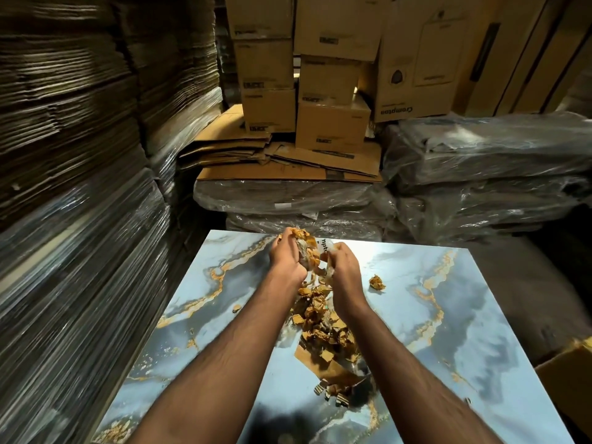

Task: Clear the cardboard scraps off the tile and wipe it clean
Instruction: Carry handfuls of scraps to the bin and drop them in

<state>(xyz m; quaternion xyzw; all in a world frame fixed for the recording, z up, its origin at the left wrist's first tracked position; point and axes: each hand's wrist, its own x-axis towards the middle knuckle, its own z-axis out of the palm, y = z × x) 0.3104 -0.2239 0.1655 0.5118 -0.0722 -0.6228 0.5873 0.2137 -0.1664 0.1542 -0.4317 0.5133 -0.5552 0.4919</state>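
My left hand (pixel 286 261) and my right hand (pixel 344 271) meet above the far middle of the tile (pixel 205 318), fingers of both curled round one shared bundle of cardboard scraps (pixel 308 251) mixed with clear plastic film. Neither hand is free; both are full.

Left to right across the tile: one small stray crumb (pixel 236 308) lies alone left of my left forearm, apart from everything else. Next comes the main heap of scraps (pixel 323 325) — it runs as a long strip from just under my hands back toward me, its long axis roughly along the line of my forearms and lying between them. At the near end of the strip sits a flatter piece of cardboard (pixel 333 370) with a few corrugated offcuts beside it. To the right of my right hand lies one crumpled lump (pixel 377 282), separate from the heap and near my wrist.

Count: one held bundle, one heap of pieces too many to count, two clear strays — one to each side. The right hand is the nearer to the lump, the left to the crumb; the heap is directly below and behind both. I judge the clearing partly done and wiping not begun; no cloth is in view.

Stacked cartons (pixel 331 123) stand beyond the tile's far edge.
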